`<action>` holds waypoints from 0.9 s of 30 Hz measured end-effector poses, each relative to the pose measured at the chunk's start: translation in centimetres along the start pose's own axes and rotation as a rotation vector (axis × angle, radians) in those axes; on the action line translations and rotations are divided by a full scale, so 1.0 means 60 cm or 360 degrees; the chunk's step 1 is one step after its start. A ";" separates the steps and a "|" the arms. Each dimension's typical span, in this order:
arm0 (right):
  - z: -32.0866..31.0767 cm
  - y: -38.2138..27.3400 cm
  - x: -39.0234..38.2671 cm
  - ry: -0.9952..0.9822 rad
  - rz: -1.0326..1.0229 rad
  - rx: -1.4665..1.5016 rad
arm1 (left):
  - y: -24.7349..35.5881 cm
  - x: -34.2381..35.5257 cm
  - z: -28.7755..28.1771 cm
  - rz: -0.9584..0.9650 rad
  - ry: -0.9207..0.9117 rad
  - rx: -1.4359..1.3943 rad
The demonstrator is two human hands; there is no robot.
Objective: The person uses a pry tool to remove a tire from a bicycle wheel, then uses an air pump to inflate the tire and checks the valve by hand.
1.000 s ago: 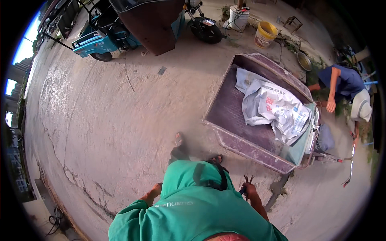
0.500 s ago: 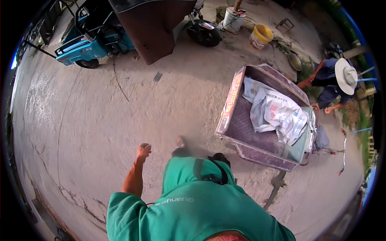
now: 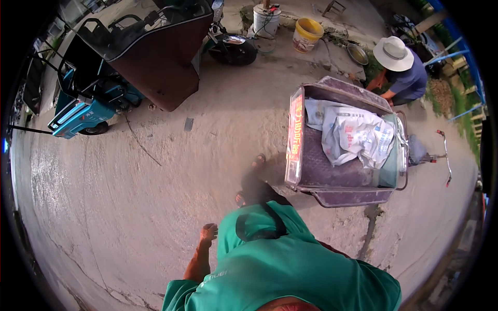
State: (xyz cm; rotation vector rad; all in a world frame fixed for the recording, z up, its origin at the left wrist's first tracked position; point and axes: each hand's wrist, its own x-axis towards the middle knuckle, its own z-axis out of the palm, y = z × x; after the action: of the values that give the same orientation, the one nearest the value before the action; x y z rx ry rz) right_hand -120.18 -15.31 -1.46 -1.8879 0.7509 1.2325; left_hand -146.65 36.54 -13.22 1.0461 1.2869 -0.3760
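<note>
My left hand (image 3: pixel 209 232) hangs beside my green shirt, its fingers loosely bent and a little apart, holding nothing. Below it is the concrete ground. My right hand is out of sight behind my body. Ahead and to the right stands a purple cargo cart (image 3: pixel 327 179) with a raised rim and handlebars (image 3: pixel 445 157) at its far right end. In its bed lies a crumpled white woven sack (image 3: pixel 358 136) with printing on it. Neither hand touches the cart.
Behind the cart a person in a white hat (image 3: pixel 393 53) bends low. A yellow bucket (image 3: pixel 308 35), a white bucket (image 3: pixel 266 22) and a round metal pan (image 3: pixel 357 54) stand at the back. A blue cargo tricycle (image 3: pixel 83 116) and a brown vehicle cover (image 3: pixel 155 67) are at left.
My left hand has swung in closer to my body, and my feet have stepped. The view has turned, so the vehicles sit further left. The person in the hat has shifted and bent lower.
</note>
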 end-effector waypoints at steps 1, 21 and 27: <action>0.007 -0.012 0.010 0.0008 0.0017 0.0013 | -0.003 -0.021 0.011 -0.0010 0.0089 0.0109; 0.024 -0.534 0.247 0.0078 -0.0217 0.0345 | 0.583 0.085 0.093 0.0297 0.0000 0.0500; 0.033 -0.588 0.252 0.0122 -0.0080 0.0411 | 0.639 0.249 0.026 0.0053 -0.0111 0.0534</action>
State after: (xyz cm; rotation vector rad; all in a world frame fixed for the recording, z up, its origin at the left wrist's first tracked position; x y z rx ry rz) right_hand -87.70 4.61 -6.56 -1.7381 0.8545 0.9853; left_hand -112.70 59.71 -10.67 1.3222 1.1657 -0.6129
